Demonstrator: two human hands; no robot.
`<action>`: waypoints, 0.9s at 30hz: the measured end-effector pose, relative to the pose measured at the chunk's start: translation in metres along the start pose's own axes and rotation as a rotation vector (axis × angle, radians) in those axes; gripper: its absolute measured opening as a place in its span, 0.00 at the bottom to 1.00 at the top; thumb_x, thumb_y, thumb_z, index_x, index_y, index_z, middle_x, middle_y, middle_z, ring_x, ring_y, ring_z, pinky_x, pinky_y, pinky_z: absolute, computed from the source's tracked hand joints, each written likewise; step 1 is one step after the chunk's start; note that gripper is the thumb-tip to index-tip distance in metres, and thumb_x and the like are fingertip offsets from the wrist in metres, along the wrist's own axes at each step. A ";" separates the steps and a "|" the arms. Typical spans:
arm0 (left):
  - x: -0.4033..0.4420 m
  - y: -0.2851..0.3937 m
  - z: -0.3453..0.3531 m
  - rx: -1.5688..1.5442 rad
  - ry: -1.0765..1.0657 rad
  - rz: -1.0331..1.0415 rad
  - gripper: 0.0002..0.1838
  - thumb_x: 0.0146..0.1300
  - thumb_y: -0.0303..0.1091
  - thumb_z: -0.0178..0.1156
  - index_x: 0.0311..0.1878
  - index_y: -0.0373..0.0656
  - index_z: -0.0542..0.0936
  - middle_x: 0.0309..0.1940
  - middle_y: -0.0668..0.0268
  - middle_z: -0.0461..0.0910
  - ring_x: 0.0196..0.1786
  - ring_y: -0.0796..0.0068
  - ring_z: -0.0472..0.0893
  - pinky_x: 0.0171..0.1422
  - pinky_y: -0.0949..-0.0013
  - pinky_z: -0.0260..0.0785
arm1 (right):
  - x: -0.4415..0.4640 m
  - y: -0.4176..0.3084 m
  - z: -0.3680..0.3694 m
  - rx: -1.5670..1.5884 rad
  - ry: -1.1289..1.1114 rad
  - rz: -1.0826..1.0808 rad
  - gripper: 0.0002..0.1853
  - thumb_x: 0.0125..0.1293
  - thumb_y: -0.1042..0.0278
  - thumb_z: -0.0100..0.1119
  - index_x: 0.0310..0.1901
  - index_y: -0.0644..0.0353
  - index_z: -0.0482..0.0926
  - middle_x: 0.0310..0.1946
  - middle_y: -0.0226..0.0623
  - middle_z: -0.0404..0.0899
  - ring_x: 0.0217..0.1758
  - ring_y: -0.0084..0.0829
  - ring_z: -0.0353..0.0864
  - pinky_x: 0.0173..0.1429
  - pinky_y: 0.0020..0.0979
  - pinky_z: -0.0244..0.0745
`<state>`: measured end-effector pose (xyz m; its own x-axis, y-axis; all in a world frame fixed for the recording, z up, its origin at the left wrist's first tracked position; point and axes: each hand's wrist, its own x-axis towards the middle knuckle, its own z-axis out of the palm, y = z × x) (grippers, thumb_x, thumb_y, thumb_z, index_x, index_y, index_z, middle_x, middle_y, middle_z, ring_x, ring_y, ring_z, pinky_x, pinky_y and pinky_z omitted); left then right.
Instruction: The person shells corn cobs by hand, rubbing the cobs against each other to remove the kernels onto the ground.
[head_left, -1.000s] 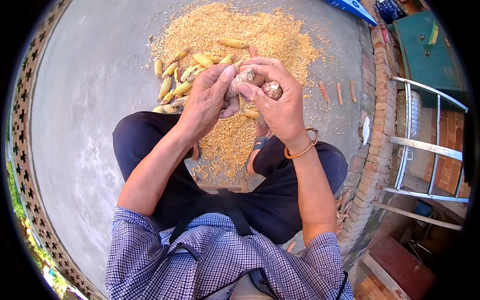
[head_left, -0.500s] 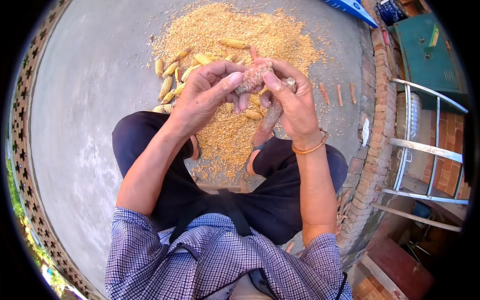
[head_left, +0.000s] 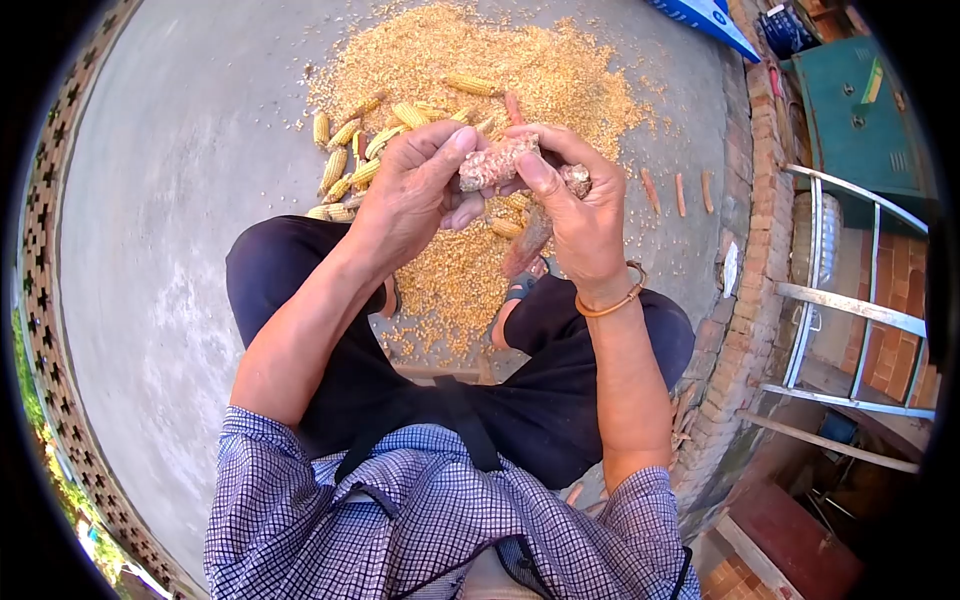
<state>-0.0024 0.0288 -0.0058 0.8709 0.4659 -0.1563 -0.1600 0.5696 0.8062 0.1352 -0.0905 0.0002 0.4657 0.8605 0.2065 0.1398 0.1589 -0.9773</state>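
A mostly bare corncob (head_left: 500,163) is held level between my two hands, its pinkish, pitted side facing up. My left hand (head_left: 410,185) is closed about its left end, thumb on top and fingers partly hidden underneath. The thumb of my right hand (head_left: 582,215) presses on its other end. A second stripped corncob (head_left: 528,245) is tucked in the right palm and slants down toward my foot; its upper end shows behind the thumb. Beyond the left hand lie several yellow ears of corn (head_left: 365,172).
Loose kernels (head_left: 480,55) form a wide heap on the concrete floor, with a smaller pile (head_left: 450,285) between my feet. Bare cobs (head_left: 681,194) lie at the right. A brick edge (head_left: 762,210), metal ladder-like frame (head_left: 850,308) and green cabinet (head_left: 862,110) stand beyond.
The cob between my hands has shifted slightly left and lies more level. My left thumb has moved up and back along it. The second cob stays in my right palm.
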 end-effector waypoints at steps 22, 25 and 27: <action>0.007 -0.014 -0.034 1.514 -0.129 0.244 0.05 0.58 0.17 0.51 0.38 0.28 0.74 0.23 0.57 0.76 0.25 0.67 0.76 0.32 0.65 0.71 | -0.092 0.032 -0.274 -0.749 0.351 0.459 0.11 0.66 0.66 0.63 0.42 0.65 0.83 0.32 0.34 0.86 0.27 0.18 0.75 0.32 0.22 0.70; 0.005 -0.018 -0.033 1.593 -0.106 0.209 0.03 0.59 0.17 0.52 0.36 0.29 0.73 0.22 0.57 0.75 0.26 0.67 0.77 0.32 0.65 0.71 | -0.260 0.080 -0.337 -0.703 0.533 0.699 0.04 0.62 0.71 0.64 0.34 0.62 0.83 0.27 0.31 0.84 0.26 0.19 0.76 0.27 0.24 0.70; 0.004 -0.014 -0.026 1.603 -0.135 0.137 0.07 0.58 0.16 0.52 0.41 0.30 0.75 0.26 0.54 0.77 0.30 0.61 0.79 0.37 0.61 0.72 | -0.375 0.088 -0.351 -0.992 0.479 1.074 0.06 0.56 0.69 0.67 0.32 0.62 0.84 0.22 0.36 0.82 0.25 0.25 0.79 0.31 0.31 0.76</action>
<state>-0.0084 0.0401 -0.0326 0.9381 0.3416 -0.0576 0.3137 -0.7671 0.5596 0.2795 -0.5694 -0.1468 0.9253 0.0925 -0.3679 -0.0184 -0.9577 -0.2870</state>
